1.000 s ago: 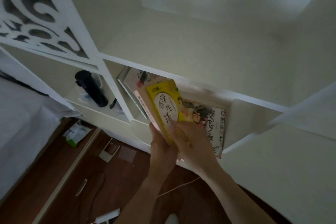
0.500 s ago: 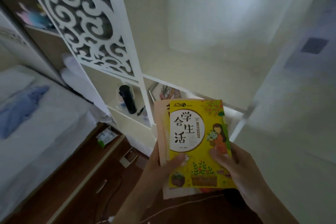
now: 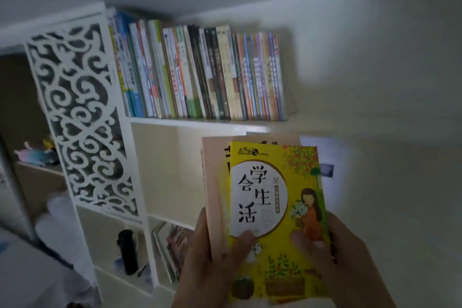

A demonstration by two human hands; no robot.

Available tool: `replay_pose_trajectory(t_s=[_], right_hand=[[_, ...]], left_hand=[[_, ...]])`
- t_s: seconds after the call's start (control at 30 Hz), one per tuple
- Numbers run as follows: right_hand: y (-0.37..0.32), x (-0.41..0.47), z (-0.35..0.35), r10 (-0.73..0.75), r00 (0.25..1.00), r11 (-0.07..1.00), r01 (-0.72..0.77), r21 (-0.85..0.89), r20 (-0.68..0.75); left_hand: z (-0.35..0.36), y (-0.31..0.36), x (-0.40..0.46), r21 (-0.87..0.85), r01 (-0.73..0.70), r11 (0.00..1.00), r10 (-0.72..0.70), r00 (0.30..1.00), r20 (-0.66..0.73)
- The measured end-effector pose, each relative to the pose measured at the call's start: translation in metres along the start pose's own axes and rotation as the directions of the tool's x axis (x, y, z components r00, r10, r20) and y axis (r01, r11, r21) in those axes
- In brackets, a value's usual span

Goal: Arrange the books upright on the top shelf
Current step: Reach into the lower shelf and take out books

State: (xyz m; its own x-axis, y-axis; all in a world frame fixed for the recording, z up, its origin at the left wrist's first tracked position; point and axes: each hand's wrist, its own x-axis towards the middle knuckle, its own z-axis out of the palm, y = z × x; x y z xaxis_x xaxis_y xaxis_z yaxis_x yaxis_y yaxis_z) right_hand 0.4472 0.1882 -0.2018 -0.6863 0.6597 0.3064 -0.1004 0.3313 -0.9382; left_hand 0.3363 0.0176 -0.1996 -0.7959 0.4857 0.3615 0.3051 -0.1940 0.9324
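Observation:
I hold a small stack of books in front of the shelf unit. A yellow book with black characters and a drawn girl faces me, with a pale pink book behind it and a white one further back. My left hand grips the stack's lower left, thumb on the yellow cover. My right hand grips its lower right, thumb on the cover too. Above, the top shelf carries a tight row of several upright books, ending at its right end.
A white carved fretwork panel stands left of the shelves. The compartment under the top shelf shows bare walls. Lower down, a black bottle stands in one compartment and leaning books sit in another. The white wall lies right.
The view has swung upward from the lower compartments to the top shelf, and the row of upright books has come into sight. Both hands have raised the stack with it.

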Motion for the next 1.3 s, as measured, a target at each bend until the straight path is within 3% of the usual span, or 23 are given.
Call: replay_pose_trajectory(t_s=[0.2,0.3,0.4,0.5,0.57,0.67,0.87,0.93,1.13,1.23,1.3], right_hand=[[-0.068,0.061,-0.034,-0.327,0.908,0.939,0.281,-0.199,-0.260],[-0.089,0.093,-0.040,-0.410,0.885,0.898,0.350,-0.266,-0.221],[-0.109,0.127,-0.038,-0.463,0.870,0.851,0.383,-0.360,-0.168],[-0.137,0.161,-0.038,-0.413,0.901,0.903,0.387,-0.188,-0.133],[-0.146,0.183,-0.042,-0.356,0.932,0.934,0.354,-0.051,-0.068],[-0.141,0.207,-0.046,-0.256,0.967,0.966,0.256,0.019,-0.016],[-0.122,0.224,-0.039,-0.238,0.968,0.966,0.244,-0.082,0.077],[-0.119,0.228,-0.035,-0.280,0.958,0.938,0.288,-0.195,0.066],[-0.116,0.230,-0.020,-0.374,0.920,0.797,0.382,-0.468,0.115],[-0.108,0.229,-0.026,-0.473,0.880,0.720,0.412,-0.559,0.039],[-0.104,0.235,-0.031,-0.455,0.890,0.743,0.369,-0.558,-0.017]], left_hand=[[0.061,0.066,0.063,-0.020,-0.293,0.956,0.291,0.955,-0.049],[0.078,0.087,0.084,0.041,-0.423,0.905,0.424,0.897,-0.122],[0.091,0.102,0.114,0.267,-0.558,0.786,0.604,0.784,-0.141],[0.112,0.108,0.156,0.386,-0.621,0.682,0.697,0.711,-0.089],[0.125,0.104,0.181,0.431,-0.620,0.655,0.704,0.708,-0.051],[0.134,0.087,0.206,0.416,-0.591,0.691,0.655,0.755,-0.016],[0.134,0.062,0.228,0.460,-0.591,0.662,0.649,0.759,0.041],[0.131,0.058,0.231,0.472,-0.576,0.667,0.632,0.773,0.051],[0.107,0.063,0.223,0.354,-0.489,0.797,0.516,0.856,0.022],[0.070,0.063,0.208,0.345,-0.514,0.786,0.570,0.818,-0.080],[0.045,0.062,0.199,0.427,-0.526,0.736,0.637,0.752,-0.171]])
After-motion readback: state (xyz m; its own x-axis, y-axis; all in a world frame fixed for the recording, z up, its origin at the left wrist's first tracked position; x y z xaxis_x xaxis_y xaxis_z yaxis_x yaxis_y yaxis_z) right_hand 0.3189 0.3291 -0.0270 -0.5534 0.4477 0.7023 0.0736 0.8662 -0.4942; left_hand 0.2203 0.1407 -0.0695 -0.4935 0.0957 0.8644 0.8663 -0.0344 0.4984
